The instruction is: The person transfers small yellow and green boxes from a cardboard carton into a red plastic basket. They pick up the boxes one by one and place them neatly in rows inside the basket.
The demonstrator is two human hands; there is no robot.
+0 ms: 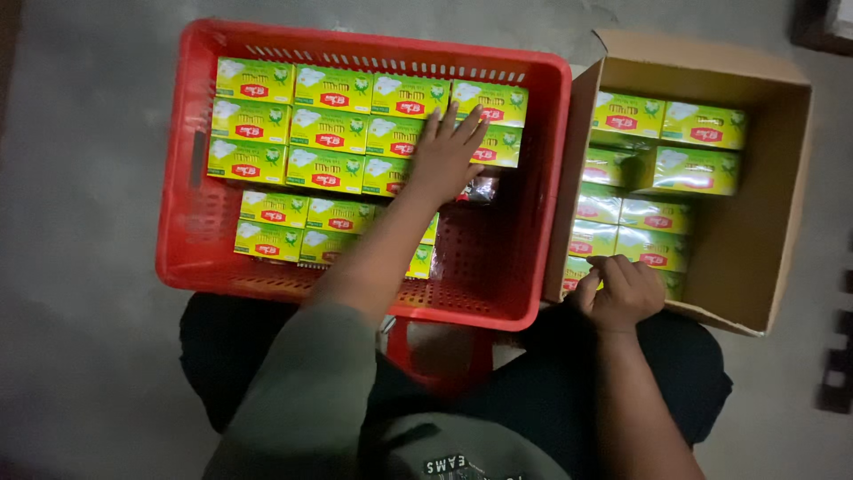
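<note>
A red plastic crate (546, 178) sits in front of me, holding several yellow-green boxes (329, 129) packed in rows. My left hand (444, 156) reaches into the crate and lies flat, fingers spread, on the boxes at the right end of the far rows. To the right stands an open cardboard carton (782, 204) with more of the same boxes (702, 124) stacked inside. My right hand (622, 289) is curled over a yellow-green box (576, 271) at the carton's near left corner; the hand hides most of that box.
The crate's right near part shows bare perforated floor (484, 258). A red stool (440, 351) shows between my knees. Grey concrete floor (80, 222) surrounds everything. Dark objects sit at the right edge (835, 382).
</note>
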